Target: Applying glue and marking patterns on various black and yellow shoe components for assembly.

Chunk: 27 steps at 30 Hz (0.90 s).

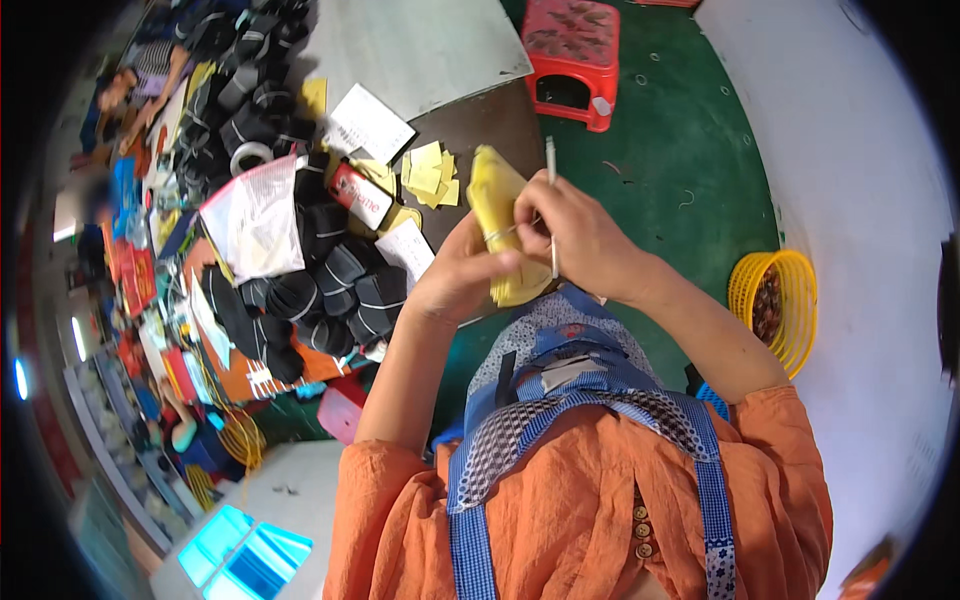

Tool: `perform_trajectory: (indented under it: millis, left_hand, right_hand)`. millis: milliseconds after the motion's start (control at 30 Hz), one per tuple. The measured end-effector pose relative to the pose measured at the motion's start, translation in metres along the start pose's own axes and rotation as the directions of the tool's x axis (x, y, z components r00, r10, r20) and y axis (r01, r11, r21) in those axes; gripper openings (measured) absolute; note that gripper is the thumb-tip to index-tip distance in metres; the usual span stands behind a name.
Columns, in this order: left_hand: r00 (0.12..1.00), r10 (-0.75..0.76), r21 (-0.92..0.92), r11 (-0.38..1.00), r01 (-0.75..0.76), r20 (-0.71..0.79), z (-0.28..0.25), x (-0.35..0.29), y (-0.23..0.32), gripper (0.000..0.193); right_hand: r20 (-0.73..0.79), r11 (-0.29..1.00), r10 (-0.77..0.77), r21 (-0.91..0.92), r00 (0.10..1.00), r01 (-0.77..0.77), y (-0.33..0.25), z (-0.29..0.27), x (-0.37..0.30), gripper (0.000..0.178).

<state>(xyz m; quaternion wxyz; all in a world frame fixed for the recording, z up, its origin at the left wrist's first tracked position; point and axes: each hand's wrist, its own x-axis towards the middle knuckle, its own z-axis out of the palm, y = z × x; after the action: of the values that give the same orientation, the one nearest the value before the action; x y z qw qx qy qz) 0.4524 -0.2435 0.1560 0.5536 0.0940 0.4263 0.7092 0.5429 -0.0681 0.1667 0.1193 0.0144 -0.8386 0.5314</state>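
Note:
In front of my apron, my left hand (452, 278) is closed round a bundle of yellow pieces (494, 188), its thumb lying across the lower part. A thin pale band (499, 234) runs round the bundle's middle. My right hand (585, 238) is closed beside it, the fingertips pinched near the band. A slim white pen-like stick (550, 158) runs through the right fingers, pointing away from me. The bundle's lower end fans out beneath my left hand. What exactly the right fingertips pinch is hidden.
Tied black bundles (350, 285) crowd the table at left, near a white mesh bag (258, 220), a red-and-white phone-shaped item (360, 196) and yellow paper slips (428, 172). A red stool (572, 55) and a yellow basket (797, 310) stand on the green floor. Other people work far left.

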Motion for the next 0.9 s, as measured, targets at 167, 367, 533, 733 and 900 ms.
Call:
perform_trajectory:
  millis: [167, 367, 533, 733, 900]
  left_hand:
    - [0.997, 0.042, -0.016, 0.999, -0.043, -0.069, 0.011, 0.034, 0.015, 0.082]
    - [0.989, 0.055, -0.104, 0.992, -0.070, -0.139, -0.001, 0.083, 0.025, 0.078]
    - [0.933, 0.081, -0.061, 0.992, -0.109, -0.351, 0.006, 0.117, 0.037, 0.069]
    - [0.807, 0.128, -0.005, 0.987, -0.160, -0.577, 0.035, 0.173, 0.052, 0.066]
    - [0.699, 0.177, 0.086, 0.983, -0.163, -0.693, 0.052, 0.203, 0.074, 0.064]
  right_hand:
    - [0.142, 0.924, 0.227, 0.282, 0.963, -0.259, 0.031, -0.026, 0.024, 0.014]
    - [0.282, 0.923, 0.231, 0.238, 0.931, -0.301, 0.069, -0.064, 0.077, 0.014]
    - [0.330, 0.855, 0.263, 0.355, 0.906, -0.378, 0.096, -0.088, 0.127, 0.010]
    - [0.337, 0.984, -0.166, 0.113, 0.927, 0.136, 0.130, -0.110, 0.191, 0.013]
    - [0.576, 0.962, -0.130, 0.272, 0.807, -0.039, 0.144, -0.127, 0.245, 0.016]
